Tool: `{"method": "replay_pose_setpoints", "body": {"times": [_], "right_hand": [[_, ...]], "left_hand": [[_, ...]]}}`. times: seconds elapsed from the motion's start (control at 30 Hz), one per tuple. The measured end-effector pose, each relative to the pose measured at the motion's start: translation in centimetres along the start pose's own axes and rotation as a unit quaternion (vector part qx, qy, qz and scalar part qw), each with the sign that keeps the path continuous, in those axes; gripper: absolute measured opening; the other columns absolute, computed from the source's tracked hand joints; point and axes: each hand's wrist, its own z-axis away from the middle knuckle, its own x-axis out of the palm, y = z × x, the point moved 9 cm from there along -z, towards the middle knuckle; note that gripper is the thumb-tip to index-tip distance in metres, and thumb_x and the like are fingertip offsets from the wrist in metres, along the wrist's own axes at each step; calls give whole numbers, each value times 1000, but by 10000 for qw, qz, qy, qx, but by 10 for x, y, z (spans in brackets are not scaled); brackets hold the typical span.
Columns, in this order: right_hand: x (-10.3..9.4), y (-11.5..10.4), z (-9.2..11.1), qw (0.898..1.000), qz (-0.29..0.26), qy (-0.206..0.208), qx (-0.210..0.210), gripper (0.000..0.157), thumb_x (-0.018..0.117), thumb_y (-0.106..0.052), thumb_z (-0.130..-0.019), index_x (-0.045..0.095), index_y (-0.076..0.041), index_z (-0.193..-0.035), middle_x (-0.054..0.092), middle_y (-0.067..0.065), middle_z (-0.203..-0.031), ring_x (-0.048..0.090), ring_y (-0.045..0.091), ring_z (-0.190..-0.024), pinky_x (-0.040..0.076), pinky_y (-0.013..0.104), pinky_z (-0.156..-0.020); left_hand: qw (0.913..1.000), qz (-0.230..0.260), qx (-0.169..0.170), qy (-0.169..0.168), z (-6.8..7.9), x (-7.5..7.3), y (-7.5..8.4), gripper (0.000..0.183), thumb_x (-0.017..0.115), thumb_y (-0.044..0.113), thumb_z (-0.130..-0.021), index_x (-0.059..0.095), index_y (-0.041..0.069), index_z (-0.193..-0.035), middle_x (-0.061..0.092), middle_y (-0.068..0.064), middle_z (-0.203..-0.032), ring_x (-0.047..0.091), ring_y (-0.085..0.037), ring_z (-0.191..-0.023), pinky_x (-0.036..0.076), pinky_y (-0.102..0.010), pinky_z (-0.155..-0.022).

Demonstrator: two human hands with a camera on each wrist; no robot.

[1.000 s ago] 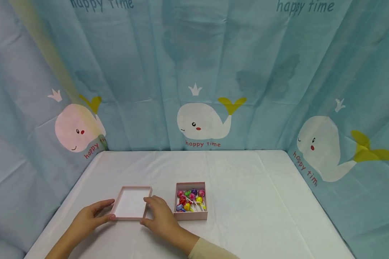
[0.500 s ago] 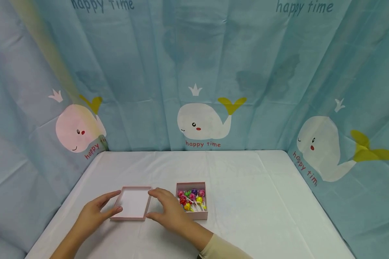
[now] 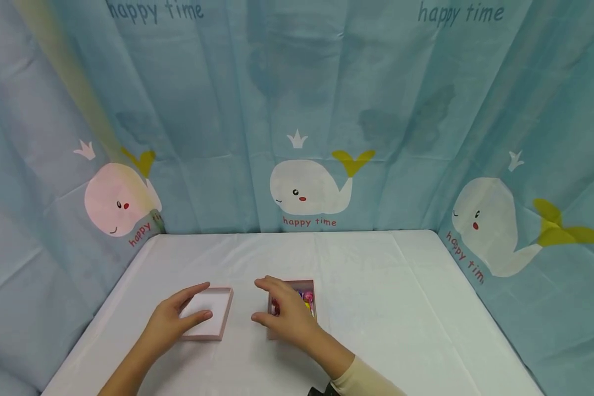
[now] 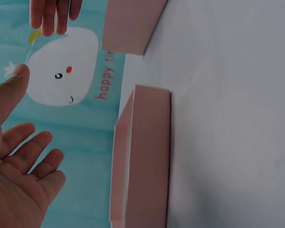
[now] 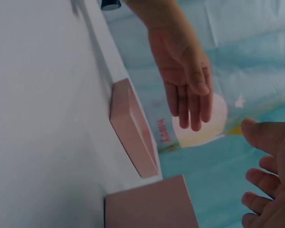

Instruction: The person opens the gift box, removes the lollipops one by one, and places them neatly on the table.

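A shallow pink box lid (image 3: 226, 314) with a white inside lies upturned on the table, left of centre. To its right stands a pink box (image 3: 304, 285) holding colourful wrapped lollipops (image 3: 308, 297), mostly hidden behind my right hand. My left hand (image 3: 165, 322) hovers over the lid's left part, fingers and thumb spread, holding nothing. In front of the box hangs my right hand (image 3: 292, 319), also spread and holding nothing. The left wrist view shows my left hand (image 4: 19, 175) raised off the lid's side wall (image 4: 149, 156). In the right wrist view, both hands are apart from the box (image 5: 152, 204).
A white cloth (image 3: 401, 308) covers the table. Blue curtains (image 3: 203, 192) printed with whales enclose its back and both sides. A dark object (image 3: 322, 391) sits by my right sleeve (image 3: 368, 379).
Both hands have left the lid's sides, lifting and moving rightward. My right hand now overlaps the box, and my left hand overlaps the lid. Lid and box stay in place.
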Motion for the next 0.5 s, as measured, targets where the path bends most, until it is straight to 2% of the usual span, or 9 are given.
{"method": "replay_pose_setpoints", "body": {"times": [0.13, 0.27, 0.37, 0.5], "right_hand": [[-13, 4, 5, 9999, -114, 46, -64, 64, 83, -30, -88, 57, -19, -146, 52, 0, -153, 47, 20, -145, 46, 45, -116], [-23, 10, 8, 9998, -191, 27, -39, 66, 84, -28, -87, 57, -20, -146, 50, -2, -155, 44, 19, -146, 44, 48, -117], [-30, 14, 10, 9998, -179, 4, -65, 66, 85, -29, -86, 57, -24, -146, 50, -5, -155, 43, 17, -147, 44, 53, -116], [-39, 16, 13, 9998, -165, -26, -133, 66, 84, -33, -87, 55, -30, -146, 50, -8, -155, 43, 18, -148, 44, 55, -115]], "left_hand": [[9992, 315, 214, -87, -3, 12, 14, 71, 84, 42, -84, 56, 28, -147, 54, -6, -153, 45, -39, -144, 30, 2, -102], [9992, 259, 256, -165, -6, 23, 26, 74, 85, 45, -82, 54, 31, -148, 54, -3, -153, 45, -33, -145, 31, -3, -106], [9990, 224, 327, -189, -8, 32, 35, 78, 85, 49, -79, 54, 32, -148, 54, 0, -152, 46, -27, -145, 36, -18, -113], [9979, 368, 477, -242, -9, 44, 46, 83, 87, 48, -77, 52, 29, -150, 52, 0, -155, 44, -27, -147, 38, -42, -117]]}}
